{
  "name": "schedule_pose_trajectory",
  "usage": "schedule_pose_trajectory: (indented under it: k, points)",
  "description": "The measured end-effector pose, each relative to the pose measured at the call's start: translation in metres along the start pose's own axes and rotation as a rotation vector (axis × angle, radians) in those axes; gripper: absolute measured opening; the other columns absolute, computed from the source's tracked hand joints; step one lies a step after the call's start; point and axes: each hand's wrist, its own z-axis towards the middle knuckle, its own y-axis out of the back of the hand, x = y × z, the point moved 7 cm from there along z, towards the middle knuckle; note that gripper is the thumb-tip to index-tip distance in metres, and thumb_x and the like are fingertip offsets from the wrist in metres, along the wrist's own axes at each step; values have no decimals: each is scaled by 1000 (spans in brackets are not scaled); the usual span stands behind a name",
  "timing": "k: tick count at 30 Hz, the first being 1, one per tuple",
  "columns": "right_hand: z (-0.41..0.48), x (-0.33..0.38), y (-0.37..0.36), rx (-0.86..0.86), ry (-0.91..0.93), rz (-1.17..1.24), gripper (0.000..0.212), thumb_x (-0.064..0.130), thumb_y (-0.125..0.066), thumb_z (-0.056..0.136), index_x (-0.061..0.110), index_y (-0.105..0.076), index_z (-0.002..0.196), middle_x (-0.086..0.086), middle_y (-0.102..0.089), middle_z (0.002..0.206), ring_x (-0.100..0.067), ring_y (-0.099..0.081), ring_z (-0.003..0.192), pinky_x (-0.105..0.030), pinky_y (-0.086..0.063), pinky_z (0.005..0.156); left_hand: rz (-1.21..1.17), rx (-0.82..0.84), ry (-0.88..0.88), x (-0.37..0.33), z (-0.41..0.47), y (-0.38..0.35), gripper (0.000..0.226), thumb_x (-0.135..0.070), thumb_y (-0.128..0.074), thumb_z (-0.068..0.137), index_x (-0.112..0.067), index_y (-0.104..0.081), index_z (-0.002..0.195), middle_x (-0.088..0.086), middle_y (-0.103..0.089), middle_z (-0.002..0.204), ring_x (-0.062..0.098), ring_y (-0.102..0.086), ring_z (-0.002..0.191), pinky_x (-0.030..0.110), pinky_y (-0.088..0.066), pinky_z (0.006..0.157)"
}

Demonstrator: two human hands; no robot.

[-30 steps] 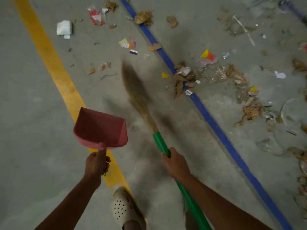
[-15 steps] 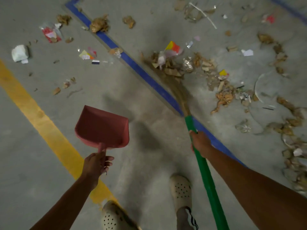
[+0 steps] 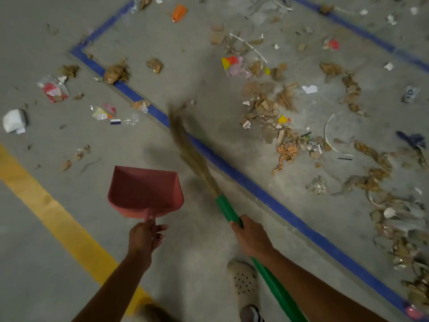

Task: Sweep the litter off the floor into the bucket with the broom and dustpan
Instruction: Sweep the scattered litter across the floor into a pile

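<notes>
My left hand (image 3: 145, 237) holds a pink dustpan (image 3: 145, 190) by its short handle, its empty scoop facing away above the concrete floor. My right hand (image 3: 251, 238) grips the green handle of a broom (image 3: 226, 208); its straw bristles (image 3: 185, 142) are blurred and lie across the blue floor line (image 3: 232, 169). Brown paper scraps and wrappers form a litter pile (image 3: 269, 108) right of the bristles. More litter (image 3: 102, 113) lies left of the blue line, including a red wrapper (image 3: 54, 89) and a white crumpled wad (image 3: 14, 120). No bucket is in view.
A yellow floor stripe (image 3: 53, 214) runs diagonally at the left. Litter (image 3: 394, 219) continues in an arc down the right side. An orange carton (image 3: 178, 11) lies at the top. My light perforated shoe (image 3: 243, 277) stands between the arms.
The broom head swung left from the litter pile back over the blue line. The view shifted, and the dustpan stayed in my left hand.
</notes>
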Motion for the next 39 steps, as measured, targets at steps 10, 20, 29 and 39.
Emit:
schedule_pose_trajectory:
  k: [10,20,29,39]
  points:
    - [66,28,-25,-116,-248,11,43,46,-42,104,8,-59,110,-12,-69,89,-23,-67,64,-28,-45,52,-40,-77,55,7,60,89,33,-22,-50,103,0,-62,82,24,-65,73,9,-31,29,15,-19,32]
    - [2,190,-128,-195,-46,180,34,45,-49,103,13,-56,94,-14,-68,76,-21,-61,50,-32,-52,46,-31,-178,47,-21,46,248,16,-18,-76,82,-8,-69,71,8,-65,59,19,-31,50,27,-25,51]
    - [-8,317,-283,44,166,-104,37,60,-52,90,23,-59,93,-10,-69,80,-34,-69,73,-49,-60,67,-123,-267,34,-50,65,389,24,-28,-75,83,-4,-72,83,10,-67,75,21,-55,61,28,-40,55]
    - [56,388,-393,256,202,-546,44,50,-49,99,10,-58,114,-15,-69,106,-36,-71,88,-42,-60,77,-250,-358,120,-16,129,458,8,-5,-57,97,-4,-53,90,19,-63,72,19,-54,42,18,-36,37]
